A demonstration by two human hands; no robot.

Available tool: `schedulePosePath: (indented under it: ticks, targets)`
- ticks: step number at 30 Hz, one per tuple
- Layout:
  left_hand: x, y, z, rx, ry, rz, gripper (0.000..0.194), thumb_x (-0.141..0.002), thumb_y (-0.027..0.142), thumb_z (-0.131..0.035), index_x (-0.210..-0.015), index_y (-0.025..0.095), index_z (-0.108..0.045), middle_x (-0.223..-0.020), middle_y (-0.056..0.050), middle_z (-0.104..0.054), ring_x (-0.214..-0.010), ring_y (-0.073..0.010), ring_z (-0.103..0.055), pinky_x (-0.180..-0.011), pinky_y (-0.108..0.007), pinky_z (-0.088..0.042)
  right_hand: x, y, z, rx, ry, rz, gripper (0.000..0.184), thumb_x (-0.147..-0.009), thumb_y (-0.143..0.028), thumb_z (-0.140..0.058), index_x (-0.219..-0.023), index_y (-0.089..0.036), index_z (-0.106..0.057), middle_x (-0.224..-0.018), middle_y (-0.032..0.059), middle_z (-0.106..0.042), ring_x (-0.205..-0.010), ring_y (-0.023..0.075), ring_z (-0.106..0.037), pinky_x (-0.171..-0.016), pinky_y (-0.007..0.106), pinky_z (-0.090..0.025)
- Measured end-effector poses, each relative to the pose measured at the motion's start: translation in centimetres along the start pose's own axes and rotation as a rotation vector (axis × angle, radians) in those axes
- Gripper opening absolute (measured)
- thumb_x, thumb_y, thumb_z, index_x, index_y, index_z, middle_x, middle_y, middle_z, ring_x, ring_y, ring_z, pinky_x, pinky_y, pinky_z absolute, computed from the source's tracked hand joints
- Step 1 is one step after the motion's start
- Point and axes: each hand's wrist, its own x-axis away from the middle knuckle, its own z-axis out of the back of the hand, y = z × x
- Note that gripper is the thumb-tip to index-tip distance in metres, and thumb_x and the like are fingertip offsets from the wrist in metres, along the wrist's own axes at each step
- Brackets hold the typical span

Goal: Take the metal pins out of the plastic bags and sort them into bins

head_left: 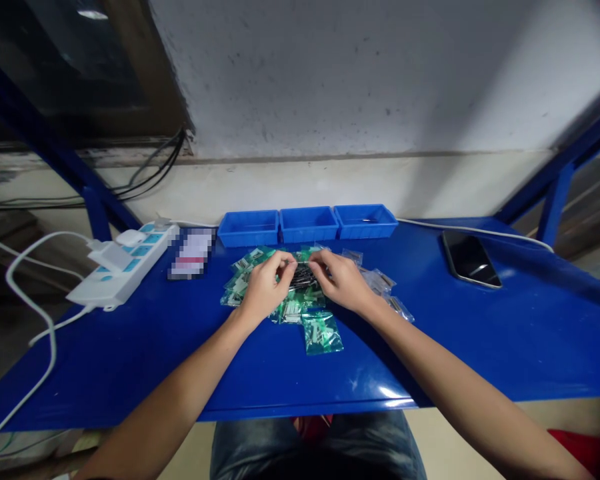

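My left hand [270, 283] and my right hand [343, 277] face each other over the middle of the table. Thumb and forefinger of each are closed in a pinch. Between the fingertips runs the thin greenish edge of a small plastic bag [303, 263], whose lower part I cannot make out. Just below it shows a cluster of dark, thin metal pieces [303, 277], too small to name. Around and under the hands lie several green-tinted packets [293, 310] with pale, rod-like contents. One green packet [323, 332] lies apart, nearer the front edge. Clear packets [380, 281] lie to the right.
Three blue bins [309, 225] stand in a row by the wall on the blue table [530, 333]. A white power strip [125, 263] with plugs and cables is at left, near a pixelated item [193, 253]. A phone [470, 258] lies at right.
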Motion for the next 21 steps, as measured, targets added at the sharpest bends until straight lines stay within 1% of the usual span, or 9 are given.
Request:
schedulePosePath:
  ticks: [3, 7, 11, 14, 17, 21]
  targets:
    - [0.00, 0.04, 0.15, 0.003, -0.011, 0.005, 0.013, -0.090, 0.027, -0.045, -0.085, 0.019, -0.054, -0.067, 0.002, -0.058, -0.058, -0.0112, -0.054, -0.057, -0.022, -0.040, 0.07, -0.02, 0.03, -0.037, -0.005, 0.002, 0.018, -0.092, -0.028, -0.042, -0.105, -0.018, -0.048, -0.078, 0.0033, -0.061, -0.065, 0.0147, -0.056, -0.059, 0.025, -0.039]
    - [0.08, -0.03, 0.10, 0.010, -0.032, -0.004, 0.015, -0.091, 0.026, -0.044, -0.082, 0.019, -0.053, -0.063, 0.003, -0.055, -0.055, -0.0109, -0.053, -0.055, -0.023, -0.038, 0.11, 0.16, 0.01, -0.040, 0.003, 0.028, 0.012, -0.091, -0.024, -0.041, -0.097, -0.019, -0.050, -0.083, 0.0045, -0.061, -0.069, 0.0146, -0.056, -0.062, 0.025, -0.040]
    - [0.17, 0.01, -0.13, 0.027, -0.012, 0.009, 0.010, -0.090, 0.026, -0.047, -0.092, 0.020, -0.053, -0.063, 0.003, -0.055, -0.055, -0.0111, -0.052, -0.055, -0.023, -0.040, 0.02, 0.27, 0.05, -0.016, 0.015, 0.030, 0.016, -0.093, -0.027, -0.038, -0.094, -0.018, -0.051, -0.079, 0.0046, -0.060, -0.065, 0.0143, -0.054, -0.060, 0.025, -0.039]
    - [0.22, 0.12, -0.24, 0.039, 0.027, -0.001, 0.011, -0.089, 0.024, -0.048, -0.098, 0.019, -0.053, -0.066, 0.002, -0.055, -0.060, -0.0112, -0.054, -0.059, -0.023, -0.042, -0.04, 0.25, 0.13, 0.003, 0.008, 0.025, 0.020, -0.094, -0.027, -0.036, -0.091, -0.018, -0.052, -0.076, 0.0043, -0.060, -0.063, 0.0141, -0.052, -0.060, 0.025, -0.038]
    - [0.26, 0.22, -0.19, 0.036, 0.044, -0.035, 0.008, -0.089, 0.024, -0.048, -0.092, 0.019, -0.054, -0.065, 0.003, -0.054, -0.060, -0.0110, -0.053, -0.060, -0.022, -0.042, -0.04, 0.17, 0.26, -0.008, -0.007, 0.019, 0.022, -0.095, -0.027, -0.034, -0.089, -0.017, -0.053, -0.077, 0.0043, -0.060, -0.065, 0.0143, -0.053, -0.061, 0.026, -0.039]
    - [0.25, 0.25, -0.03, 0.011, 0.009, -0.034, 0.013, -0.090, 0.024, -0.046, -0.081, 0.019, -0.054, -0.064, 0.003, -0.052, -0.058, -0.0103, -0.051, -0.058, -0.022, -0.039, 0.01, -0.03, 0.59, -0.058, -0.004, 0.005, 0.019, -0.093, -0.030, -0.039, -0.098, -0.018, -0.053, -0.084, 0.0049, -0.062, -0.070, 0.0151, -0.057, -0.064, 0.027, -0.041]
